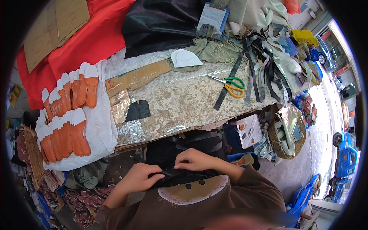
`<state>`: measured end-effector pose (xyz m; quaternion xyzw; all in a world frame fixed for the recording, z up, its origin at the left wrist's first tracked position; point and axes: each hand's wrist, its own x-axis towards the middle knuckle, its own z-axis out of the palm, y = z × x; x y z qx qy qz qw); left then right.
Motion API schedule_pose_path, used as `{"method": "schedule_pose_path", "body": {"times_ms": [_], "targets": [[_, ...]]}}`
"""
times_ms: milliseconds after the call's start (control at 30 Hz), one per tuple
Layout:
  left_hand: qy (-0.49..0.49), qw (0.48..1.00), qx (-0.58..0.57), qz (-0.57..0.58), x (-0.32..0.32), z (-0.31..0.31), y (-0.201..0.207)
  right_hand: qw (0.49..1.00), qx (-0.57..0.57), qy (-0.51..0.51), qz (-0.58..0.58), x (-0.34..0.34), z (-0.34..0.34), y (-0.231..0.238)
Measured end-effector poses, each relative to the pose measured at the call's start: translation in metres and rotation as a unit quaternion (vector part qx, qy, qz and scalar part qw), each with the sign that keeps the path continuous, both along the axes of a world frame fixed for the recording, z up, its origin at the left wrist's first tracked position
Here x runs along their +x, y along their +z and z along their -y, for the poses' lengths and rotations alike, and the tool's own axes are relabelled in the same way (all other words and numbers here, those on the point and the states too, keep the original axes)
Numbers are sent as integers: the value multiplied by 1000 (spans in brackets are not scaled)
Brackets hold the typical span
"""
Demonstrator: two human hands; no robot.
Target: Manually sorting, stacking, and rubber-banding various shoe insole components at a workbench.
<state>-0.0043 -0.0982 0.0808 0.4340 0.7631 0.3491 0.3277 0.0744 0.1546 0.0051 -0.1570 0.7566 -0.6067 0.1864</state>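
Together, the bare left hand (141,177) and bare right hand (194,159) each have their grip pinched on soft black material (176,174), held before the brown shirt (184,209), near the mottled grey bench (172,103). There lie scissors with green and yellow handles (234,86) and a flat, rounded black piece (138,110).

Before you on the worktable (172,96), shoe insoles (65,134) lie in two rows atop a sheet (100,134) at left; scissors (226,81) rest right of centre, loose strips (252,73) to their right, a clipboard (211,18) behind. Your left hand (141,177) and right hand (196,160) sit before the near edge, a wicker basket (276,142) to their right.
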Motion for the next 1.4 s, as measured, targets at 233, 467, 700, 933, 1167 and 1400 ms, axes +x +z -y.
{"method": "schedule_pose_path", "body": {"times_ms": [233, 467, 700, 933, 1167, 1400], "targets": [[-6, 990, -70, 123, -7, 34, -11, 998, 59, -17, -33, 21, -53, 15], [96, 913, -75, 389, -11, 22, -14, 991, 72, -91, -69, 42, -75, 24], [89, 907, -68, 405, -12, 14, 3, 955, 195, -82, -209, 47, -84, 5], [156, 888, -33, 432, -11, -4, -7, 981, 128, -140, -44, 77, -70, -7], [200, 827, 11, 525, -22, 3, -34, 987, -46, -118, -97, 73, -87, 7], [152, 863, -57, 478, -15, -7, -28, 971, -35, -225, -79, 73, -99, -11]]}}
